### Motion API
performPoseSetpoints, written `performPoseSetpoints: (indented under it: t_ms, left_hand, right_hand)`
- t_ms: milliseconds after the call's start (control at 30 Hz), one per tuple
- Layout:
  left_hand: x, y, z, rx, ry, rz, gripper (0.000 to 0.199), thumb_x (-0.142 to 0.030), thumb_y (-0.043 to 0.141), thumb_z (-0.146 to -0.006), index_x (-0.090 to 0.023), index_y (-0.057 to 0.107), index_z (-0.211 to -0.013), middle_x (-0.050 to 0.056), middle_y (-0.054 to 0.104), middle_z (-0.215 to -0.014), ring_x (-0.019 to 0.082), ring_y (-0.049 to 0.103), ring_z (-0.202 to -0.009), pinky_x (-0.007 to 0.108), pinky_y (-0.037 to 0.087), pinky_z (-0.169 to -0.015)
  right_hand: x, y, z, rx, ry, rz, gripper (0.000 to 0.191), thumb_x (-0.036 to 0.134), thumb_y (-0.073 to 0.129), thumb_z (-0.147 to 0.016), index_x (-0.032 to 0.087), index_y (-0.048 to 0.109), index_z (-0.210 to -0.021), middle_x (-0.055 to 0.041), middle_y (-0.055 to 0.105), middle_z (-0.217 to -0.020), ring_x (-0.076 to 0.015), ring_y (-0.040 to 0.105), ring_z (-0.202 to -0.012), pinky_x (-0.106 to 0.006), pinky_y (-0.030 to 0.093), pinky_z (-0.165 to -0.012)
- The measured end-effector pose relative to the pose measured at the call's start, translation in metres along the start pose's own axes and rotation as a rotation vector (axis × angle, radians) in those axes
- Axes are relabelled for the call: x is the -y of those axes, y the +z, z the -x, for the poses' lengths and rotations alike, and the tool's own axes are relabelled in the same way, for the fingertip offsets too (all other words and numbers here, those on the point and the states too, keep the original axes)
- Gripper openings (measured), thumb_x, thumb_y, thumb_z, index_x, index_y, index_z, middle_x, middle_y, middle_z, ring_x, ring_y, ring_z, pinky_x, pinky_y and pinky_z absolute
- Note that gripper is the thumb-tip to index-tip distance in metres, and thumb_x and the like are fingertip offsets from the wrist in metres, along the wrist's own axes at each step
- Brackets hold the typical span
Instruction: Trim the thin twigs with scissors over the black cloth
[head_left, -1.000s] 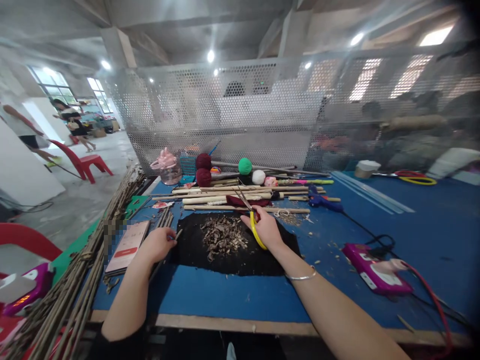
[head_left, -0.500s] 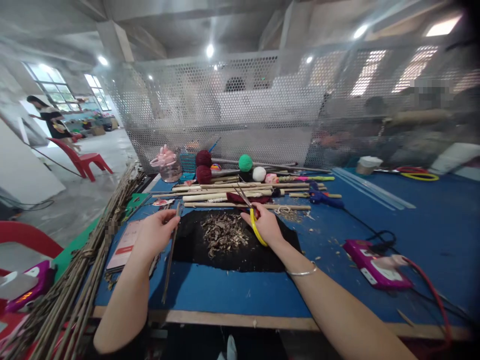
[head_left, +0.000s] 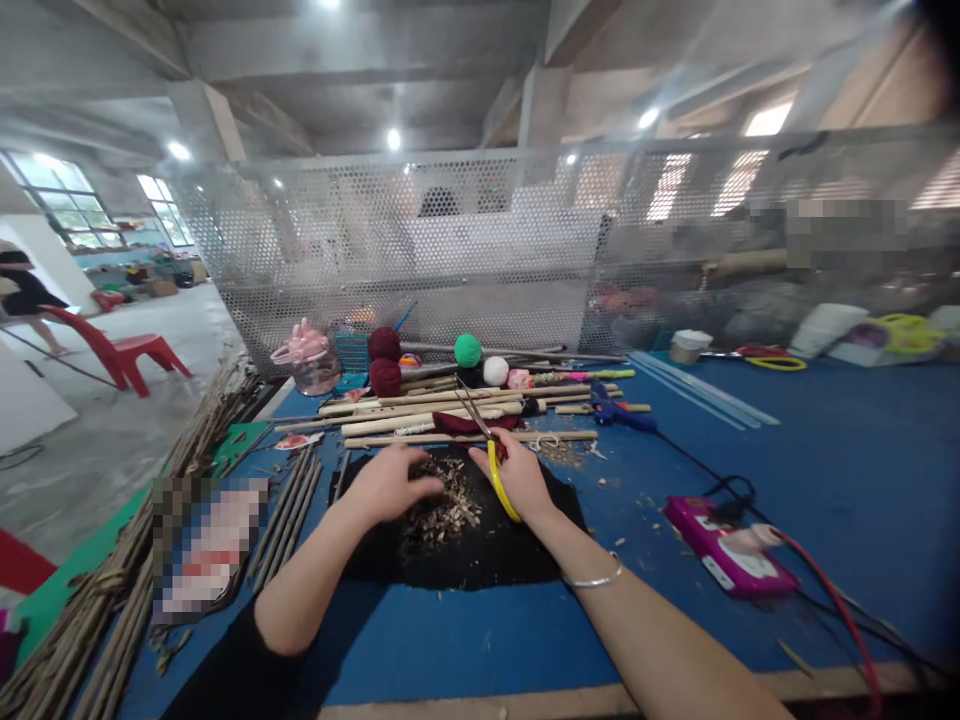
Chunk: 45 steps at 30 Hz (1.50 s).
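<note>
Yellow-handled scissors (head_left: pixel 493 470) are in my right hand (head_left: pixel 525 478), which is closed on the handles. Their blades point up and away, slightly parted. My left hand (head_left: pixel 386 487) hovers over or touches the left side of a pile of brown chips (head_left: pixel 455 505); its thumb stands apart from the fingers, and no object shows in it. Beneath the pile is a black cloth (head_left: pixel 480 565) on the blue table. Just left of that hand, the end of a thin stick (head_left: pixel 341 475) shows, the rest hidden behind the forearm. Several cut sticks (head_left: pixel 289 515) lie side by side farther left.
Wooden rods (head_left: pixel 465 437), yarn balls (head_left: pixel 385 378) and a blue glue gun (head_left: pixel 621 412) lie beyond the cloth. At right sits a purple power strip (head_left: pixel 727 550) with cables. A long twig bundle (head_left: pixel 112 580) runs along the left edge. A perforated screen (head_left: pixel 480 250) stands behind.
My left hand has moved right, from holding a thin stick at the cloth's left edge to the chip pile. The stick is out of its fingers. The scissors stay in my right hand; the view has shifted.
</note>
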<state>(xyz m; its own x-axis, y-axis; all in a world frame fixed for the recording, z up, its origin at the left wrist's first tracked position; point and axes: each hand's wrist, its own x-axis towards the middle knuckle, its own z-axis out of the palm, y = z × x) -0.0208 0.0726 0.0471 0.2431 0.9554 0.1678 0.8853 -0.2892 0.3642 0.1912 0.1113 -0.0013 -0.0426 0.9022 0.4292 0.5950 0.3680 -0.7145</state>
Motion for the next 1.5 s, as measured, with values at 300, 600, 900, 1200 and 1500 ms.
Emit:
performPoseSetpoints:
  t_ms: [300,600,900,1200,1500]
  left_hand:
    - [0.029,0.013,0.006,-0.002,-0.181,0.273,0.027,-0.031,0.050,-0.074,-0.019,0.068,-0.090,0.004,0.069,-0.086,0.020,0.062,-0.080,0.032,0.046,-0.077]
    - [0.007,0.002,0.022,-0.105,0.076,0.158,0.047,-0.033,0.057,-0.070,-0.022,0.055,-0.115,0.009,0.050,-0.122,0.024,0.043,-0.115,0.039,0.032,-0.100]
    - [0.010,0.021,0.019,-0.012,0.009,0.158,0.022,-0.027,0.053,-0.077,-0.020,0.066,-0.093,0.007,0.062,-0.096,0.019,0.057,-0.090,0.031,0.044,-0.084]
    - [0.020,0.019,0.017,-0.086,-0.147,0.198,0.022,-0.024,0.051,-0.073,-0.020,0.067,-0.089,0.004,0.068,-0.092,0.020,0.060,-0.088,0.031,0.044,-0.083]
    - [0.014,0.017,0.019,-0.176,-0.187,0.299,0.018,-0.023,0.047,-0.074,-0.019,0.062,-0.084,0.001,0.067,-0.080,0.015,0.060,-0.073,0.026,0.045,-0.072]
  right_hand:
    - [0.003,0.002,0.003,0.051,0.014,0.005,0.038,0.042,0.058,-0.071,0.019,0.057,-0.101,-0.0010,0.058,-0.070,-0.0140,0.050,-0.059,-0.024,0.041,-0.058]
    - [0.006,0.004,0.007,0.095,-0.003,-0.010,0.038,0.041,0.057,-0.072,0.019,0.056,-0.103,-0.0008,0.057,-0.070,-0.0135,0.049,-0.058,-0.023,0.040,-0.056]
    - [0.014,0.000,0.008,0.129,-0.001,-0.027,0.038,0.042,0.057,-0.072,0.019,0.056,-0.102,-0.0004,0.057,-0.071,-0.0129,0.048,-0.059,-0.023,0.040,-0.057]
    - [0.011,0.001,0.008,0.110,0.035,-0.011,0.045,0.049,0.057,-0.070,0.018,0.057,-0.103,-0.0026,0.059,-0.074,-0.0142,0.050,-0.061,-0.026,0.042,-0.062]
    - [0.012,-0.001,0.007,0.138,0.006,0.003,0.042,0.047,0.056,-0.072,0.019,0.056,-0.103,-0.0011,0.057,-0.071,-0.0136,0.049,-0.059,-0.024,0.040,-0.057]
